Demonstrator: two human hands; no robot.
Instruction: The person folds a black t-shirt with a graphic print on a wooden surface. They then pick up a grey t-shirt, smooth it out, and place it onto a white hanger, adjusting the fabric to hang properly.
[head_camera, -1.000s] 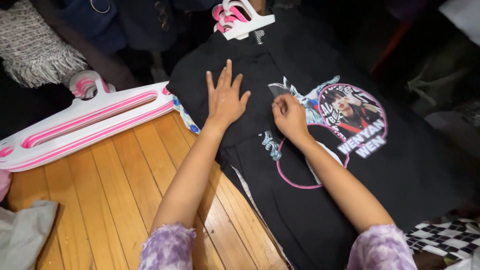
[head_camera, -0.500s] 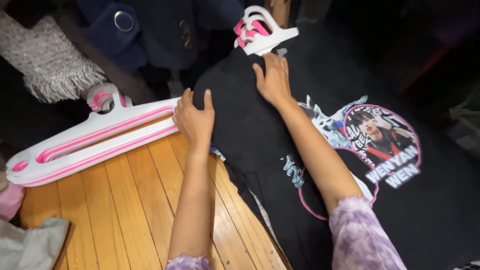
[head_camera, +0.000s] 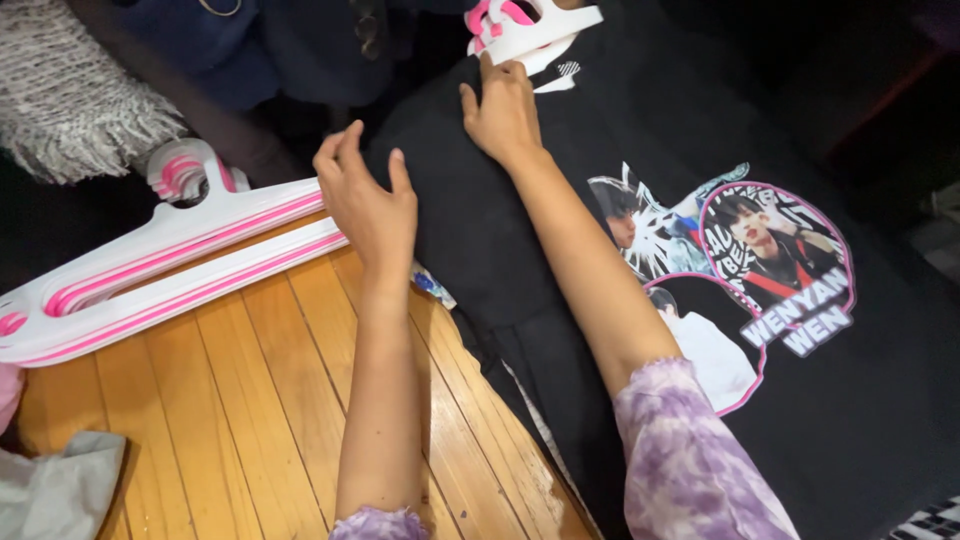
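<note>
Black cotton fills the right half of the head view: a black T-shirt (head_camera: 480, 230) with a colourful printed picture on its chest is spread flat over a wooden floor (head_camera: 230, 400). Its long axis runs from the collar at the top of the frame down towards the lower right, and a folded sleeve edge lies along its left side.

At the collar, a white-and-pink hanger (head_camera: 530, 25) is seen poking out, and the right hand (head_camera: 505, 115) is laid just below it, fingers pressed onto the cloth near the neckline; its grip is flat and loose, with nothing closed inside it.

The left hand (head_camera: 370, 195) is held at the shirt's left shoulder edge, fingers spread and slightly curled, a wide grip holding nothing; whether the fingertips touch the cloth cannot be told. The shirt thus lies directly under and to the right of both hands, and the right hand is the nearer to the hanger's hook.

Left of the left hand, a stack of spare hangers (head_camera: 170, 265) is laid across the boards, touching the shirt's edge. A grey knitted garment (head_camera: 75, 100) is seen at the upper left.
</note>
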